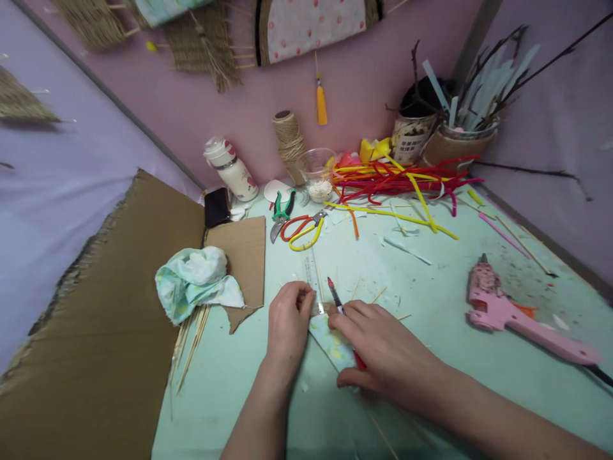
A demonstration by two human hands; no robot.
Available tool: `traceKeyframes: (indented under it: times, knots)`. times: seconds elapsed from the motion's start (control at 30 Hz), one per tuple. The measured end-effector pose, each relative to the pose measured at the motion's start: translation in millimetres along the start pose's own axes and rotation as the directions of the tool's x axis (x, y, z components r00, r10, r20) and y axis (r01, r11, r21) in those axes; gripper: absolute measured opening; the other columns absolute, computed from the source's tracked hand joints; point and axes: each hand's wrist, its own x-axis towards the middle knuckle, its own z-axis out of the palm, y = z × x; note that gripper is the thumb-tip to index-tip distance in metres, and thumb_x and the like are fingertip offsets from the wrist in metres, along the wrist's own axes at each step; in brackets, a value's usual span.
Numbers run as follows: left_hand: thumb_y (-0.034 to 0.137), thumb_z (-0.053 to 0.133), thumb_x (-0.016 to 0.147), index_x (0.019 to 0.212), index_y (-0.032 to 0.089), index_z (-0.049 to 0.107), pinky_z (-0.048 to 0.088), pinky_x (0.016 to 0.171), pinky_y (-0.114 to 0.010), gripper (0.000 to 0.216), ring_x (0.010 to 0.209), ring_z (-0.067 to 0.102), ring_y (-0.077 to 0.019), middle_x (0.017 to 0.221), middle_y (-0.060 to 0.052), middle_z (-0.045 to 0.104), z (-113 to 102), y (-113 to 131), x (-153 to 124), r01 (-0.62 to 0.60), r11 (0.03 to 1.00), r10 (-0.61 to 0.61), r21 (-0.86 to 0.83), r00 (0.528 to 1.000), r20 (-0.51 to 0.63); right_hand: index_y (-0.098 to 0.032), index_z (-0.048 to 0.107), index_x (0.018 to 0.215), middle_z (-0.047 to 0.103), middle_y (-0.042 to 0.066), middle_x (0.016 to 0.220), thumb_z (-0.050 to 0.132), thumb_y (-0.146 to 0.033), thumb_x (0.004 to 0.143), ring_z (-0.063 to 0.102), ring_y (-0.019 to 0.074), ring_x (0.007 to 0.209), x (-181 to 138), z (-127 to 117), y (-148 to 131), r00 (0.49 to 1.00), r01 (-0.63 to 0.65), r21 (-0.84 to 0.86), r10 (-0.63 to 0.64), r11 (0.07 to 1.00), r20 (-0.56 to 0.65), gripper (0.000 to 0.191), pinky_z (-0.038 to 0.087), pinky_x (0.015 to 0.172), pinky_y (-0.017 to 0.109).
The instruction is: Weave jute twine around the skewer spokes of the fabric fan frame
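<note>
My left hand (290, 319) has its fingers curled and pinched at the near end of a clear ruler (312, 271). Below the ruler lies a strip covered in pale blue-green cloth with yellow spots (332, 345); thin sticks poke out around it. My right hand (378, 338) rests over the right side of this strip, with a red pen (336, 295) held among its fingers, the red tip pointing away from me. The fingertips of both hands are close together at the ruler's end, and exactly what they press there is partly hidden.
Scissors (306, 231) and green-handled pruning shears (281, 216) lie beyond the ruler. A pink glue gun (522, 322) is at right. Crumpled cloth (196, 281) sits on cardboard (251, 255) at left. Pipe cleaners (387, 182), a twine spool (288, 144) and a bottle (232, 169) line the back.
</note>
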Motion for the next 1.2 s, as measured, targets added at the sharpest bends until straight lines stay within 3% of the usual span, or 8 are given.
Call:
traceKeyframes:
  times: [0.33, 0.67, 0.8, 1.2]
  knots:
    - [0.019, 0.057, 0.082, 0.081, 0.019, 0.063, 0.045, 0.068, -0.025, 0.006, 0.07, 0.058, -0.0124, 0.081, -0.001, 0.065, -0.3, -0.2, -0.2, -0.008, 1.0, 0.008, 0.002, 1.0, -0.003, -0.018, 0.057, 0.102, 0.062, 0.008, 0.099, 0.085, -0.043, 0.056, 0.056, 0.0269, 0.093, -0.3, 0.2, 0.0, 1.0, -0.001, 0.008, 0.001, 1.0, 0.003, 0.059, 0.045, 0.074, 0.038]
    - [0.019, 0.057, 0.083, 0.082, 0.019, 0.063, 0.045, 0.069, -0.025, 0.006, 0.07, 0.058, -0.0124, 0.081, -0.001, 0.065, -2.2, 1.9, -8.7, -0.012, 1.0, 0.012, 0.005, 1.0, 0.019, -0.02, 0.057, 0.095, 0.063, 0.004, 0.092, 0.088, -0.045, 0.047, 0.057, 0.025, 0.084, -3.9, 6.4, -6.7, 0.996, 0.046, -0.093, -0.052, 0.995, -0.07, 0.062, 0.044, 0.067, 0.036]
    - [0.018, 0.057, 0.083, 0.082, 0.019, 0.063, 0.044, 0.068, -0.024, 0.006, 0.07, 0.057, -0.0119, 0.08, 0.001, 0.064, -3.9, 2.7, -12.5, 0.0, 1.0, -0.001, 0.024, 0.999, 0.042, -0.02, 0.057, 0.091, 0.062, 0.004, 0.089, 0.085, -0.047, 0.051, 0.057, 0.0239, 0.081, -6.8, 8.9, -9.5, 0.993, 0.052, -0.113, -0.062, 0.992, -0.095, 0.056, 0.043, 0.064, 0.035]
    - [0.018, 0.058, 0.082, 0.081, 0.019, 0.063, 0.043, 0.067, -0.024, 0.005, 0.07, 0.056, -0.0121, 0.079, 0.0, 0.063, -3.1, 1.1, -11.8, 0.0, 1.0, -0.001, 0.012, 0.999, 0.053, -0.018, 0.058, 0.099, 0.065, 0.008, 0.093, 0.088, -0.043, 0.046, 0.059, 0.0275, 0.086, -7.5, 7.0, -8.5, 0.999, 0.025, -0.045, -0.027, 0.999, -0.043, 0.066, 0.048, 0.068, 0.038]
